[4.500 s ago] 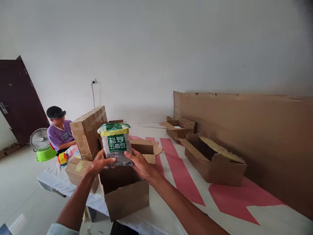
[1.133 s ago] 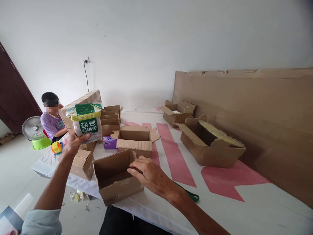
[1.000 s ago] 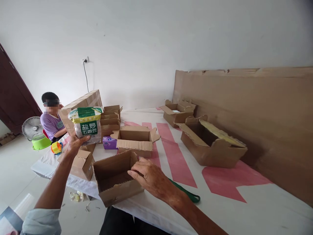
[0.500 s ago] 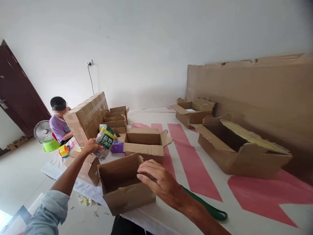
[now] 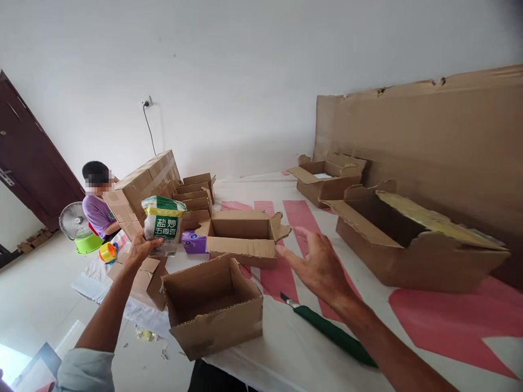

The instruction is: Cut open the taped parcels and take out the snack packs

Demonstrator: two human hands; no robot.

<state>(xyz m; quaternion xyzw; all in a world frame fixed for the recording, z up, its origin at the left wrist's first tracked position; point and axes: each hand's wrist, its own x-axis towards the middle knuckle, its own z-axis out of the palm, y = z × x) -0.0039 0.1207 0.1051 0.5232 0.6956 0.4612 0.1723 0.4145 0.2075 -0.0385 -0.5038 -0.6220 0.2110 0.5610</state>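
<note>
My left hand [image 5: 140, 251] grips the bottom of a snack bag [image 5: 163, 225] with a green and yellow label, held upright above the table's left side. My right hand [image 5: 319, 265] hovers open with fingers spread over the table, just right of an open cardboard box [image 5: 244, 238] and apart from it. A small empty open box [image 5: 214, 305] stands at the table's near edge, between my two arms. A purple packet [image 5: 193, 242] lies beside the middle box.
A person in a purple top [image 5: 99, 205] sits at the far left behind stacked sealed cartons [image 5: 146, 185]. Two open boxes [image 5: 402, 239] stand right, before a leaning cardboard sheet [image 5: 429, 130]. A green-handled tool [image 5: 330, 329] lies on the white-and-pink table cover [image 5: 339, 228]. A fan [image 5: 70, 220] stands on the floor.
My right hand has left the small box's rim and lifted to the right, opening. The bag, held by both hands earlier, dipped sideways and now stands upright in my left hand.
</note>
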